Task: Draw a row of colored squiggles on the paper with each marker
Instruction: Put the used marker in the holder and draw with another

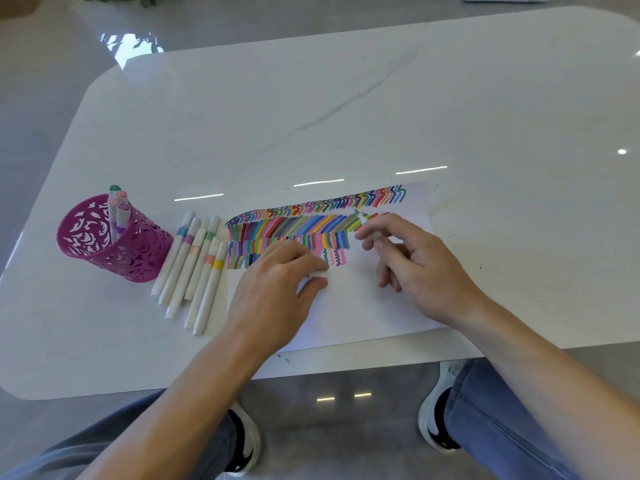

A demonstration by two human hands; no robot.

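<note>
Our knees in blue jeans and our two forearms fill the near edge of the head view, reaching over the white table (pixel 346 116) to the paper (pixel 363 313). Our left hand (pixel 277 275) rests on the sheet, its thumb and curled fingers pinching a small white cap (pixel 319 274). Our right hand (pixel 422 261) holds the marker (pixel 362 220) between thumb and forefinger, with the other fingers loosely spread and hanging down toward the paper. The marker is white-bodied and uncapped. Its long axis runs from that hand up and to the left, and its tip, which looks grey-green, lies over the second band of colour, though we cannot tell whether it touches the sheet. What matters for the coming stroke is the short row of squiggles (pixel 334 257), which stops between our hands. It lies nearer us than the tip and to the left of it, so we judge the right hand must bring the tip back and down to the bare paper just right of the last purple squiggle. Six capped markers (pixel 194 271) lie side by side just left of the sheet, and a few more stand in the pink cup (pixel 104 244) beyond them.
</note>
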